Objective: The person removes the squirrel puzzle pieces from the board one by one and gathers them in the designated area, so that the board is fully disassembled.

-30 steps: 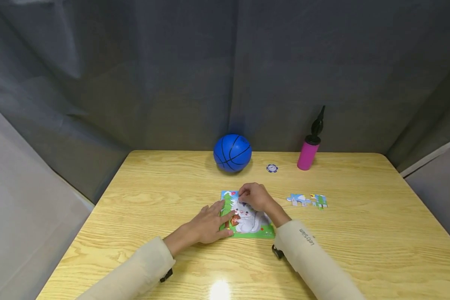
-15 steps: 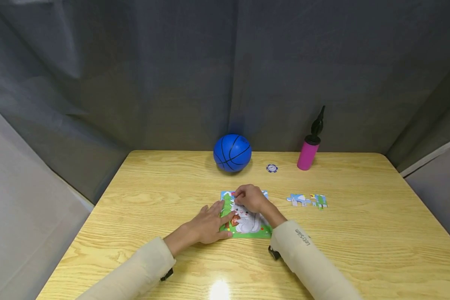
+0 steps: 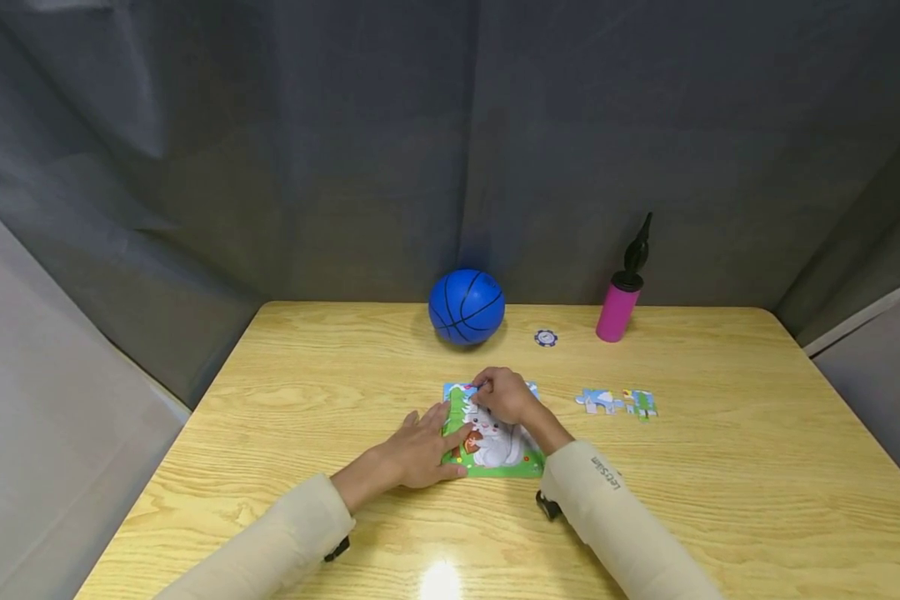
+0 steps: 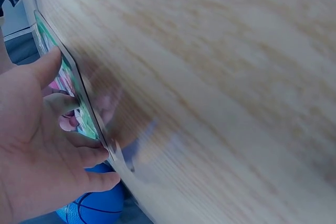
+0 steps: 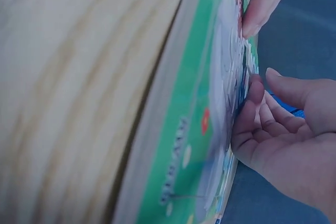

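A jigsaw puzzle with a white squirrel holding an acorn lies flat on the table, green along its near edge. My left hand rests spread over the puzzle's left side, fingers straight, thumb near the lower edge. In the left wrist view, the fingers of that left hand reach across the puzzle board. My right hand is over the upper middle, fingers curled at the squirrel's head. The right wrist view has the right hand with its fingertips at a slightly raised puzzle piece, partly hidden.
Two loose puzzle pieces, a blue-and-white one and a green one, lie right of the puzzle. Behind stand a blue basketball and a pink hand pump. A poker chip lies between them on the wooden table.
My right hand has shifted slightly left over the puzzle's top, uncovering its upper right corner. The left hand holds its place on the board.
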Motion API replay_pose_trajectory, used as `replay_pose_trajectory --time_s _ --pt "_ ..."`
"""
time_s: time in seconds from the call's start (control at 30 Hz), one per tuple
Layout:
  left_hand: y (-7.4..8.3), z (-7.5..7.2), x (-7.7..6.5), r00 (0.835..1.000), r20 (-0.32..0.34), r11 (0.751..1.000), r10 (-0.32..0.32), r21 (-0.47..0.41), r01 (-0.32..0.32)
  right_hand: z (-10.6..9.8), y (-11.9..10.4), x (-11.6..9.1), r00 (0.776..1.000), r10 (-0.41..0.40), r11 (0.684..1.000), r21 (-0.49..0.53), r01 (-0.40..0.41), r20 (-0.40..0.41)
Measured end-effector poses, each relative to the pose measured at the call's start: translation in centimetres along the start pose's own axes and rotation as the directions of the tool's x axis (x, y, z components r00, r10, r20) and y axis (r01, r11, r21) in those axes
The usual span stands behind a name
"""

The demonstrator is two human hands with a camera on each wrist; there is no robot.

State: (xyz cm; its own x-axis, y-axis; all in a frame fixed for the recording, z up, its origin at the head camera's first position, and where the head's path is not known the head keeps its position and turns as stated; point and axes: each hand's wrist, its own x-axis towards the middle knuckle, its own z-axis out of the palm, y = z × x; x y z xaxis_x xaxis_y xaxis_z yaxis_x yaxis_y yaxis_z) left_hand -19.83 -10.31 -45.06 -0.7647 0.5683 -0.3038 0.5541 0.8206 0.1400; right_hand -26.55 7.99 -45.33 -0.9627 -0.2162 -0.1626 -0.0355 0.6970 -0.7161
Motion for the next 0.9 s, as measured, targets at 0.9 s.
replay_pose_trajectory --time_s 0.9 --pt "0.0 0.2 0.0 1.000 -0.022 1.000 0.012 0.017 -0.011 -2.5 1.1 -0.1 0.999 -0.030 0.984 0.172 0.036 -0.036"
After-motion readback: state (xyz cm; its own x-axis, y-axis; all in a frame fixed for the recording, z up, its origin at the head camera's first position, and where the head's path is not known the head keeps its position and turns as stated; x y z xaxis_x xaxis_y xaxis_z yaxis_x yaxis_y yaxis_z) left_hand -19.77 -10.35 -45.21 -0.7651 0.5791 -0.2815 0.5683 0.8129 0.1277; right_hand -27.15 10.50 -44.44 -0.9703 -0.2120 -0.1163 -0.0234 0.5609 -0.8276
